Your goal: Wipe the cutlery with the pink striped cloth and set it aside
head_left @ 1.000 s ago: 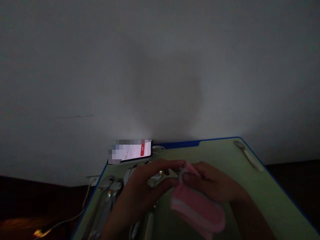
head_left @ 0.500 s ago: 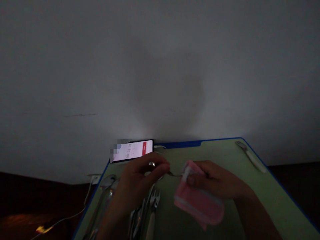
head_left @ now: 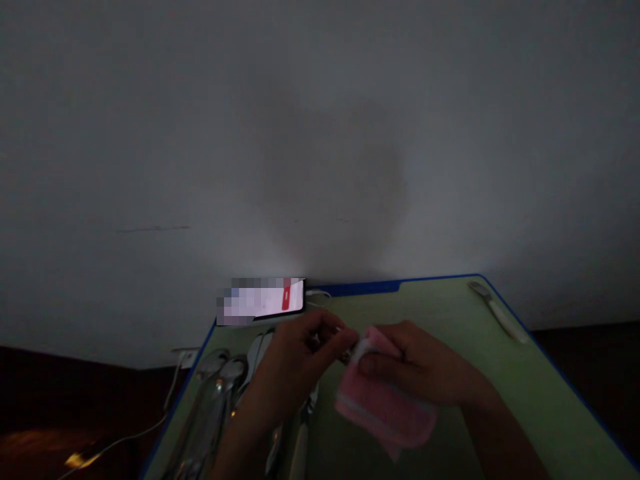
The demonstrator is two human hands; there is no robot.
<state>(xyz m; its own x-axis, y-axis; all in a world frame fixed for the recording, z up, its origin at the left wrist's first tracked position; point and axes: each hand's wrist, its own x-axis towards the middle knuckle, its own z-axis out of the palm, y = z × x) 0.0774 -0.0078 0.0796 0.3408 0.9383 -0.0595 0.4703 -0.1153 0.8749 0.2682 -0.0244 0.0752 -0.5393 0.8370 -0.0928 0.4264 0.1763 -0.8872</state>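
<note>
The scene is dim. My right hand (head_left: pixel 420 370) is closed on a pink cloth (head_left: pixel 385 408) with a pale stripe, which hangs from it above the green table (head_left: pixel 450 320). My left hand (head_left: pixel 295 363) is pinched on a small metal utensil (head_left: pixel 345 352) whose far end goes into the cloth; its shape is hard to make out. The two hands nearly touch over the middle of the table.
Several metal spoons and forks (head_left: pixel 220 387) lie at the left of the table. A lit phone (head_left: pixel 265 300) with a cable stands at the back edge by the wall. One white-handled utensil (head_left: pixel 495 310) lies at the far right corner.
My left hand drew the utensil out to the left, then pushed it back toward the cloth. The cloth has shifted slightly left and lower.
</note>
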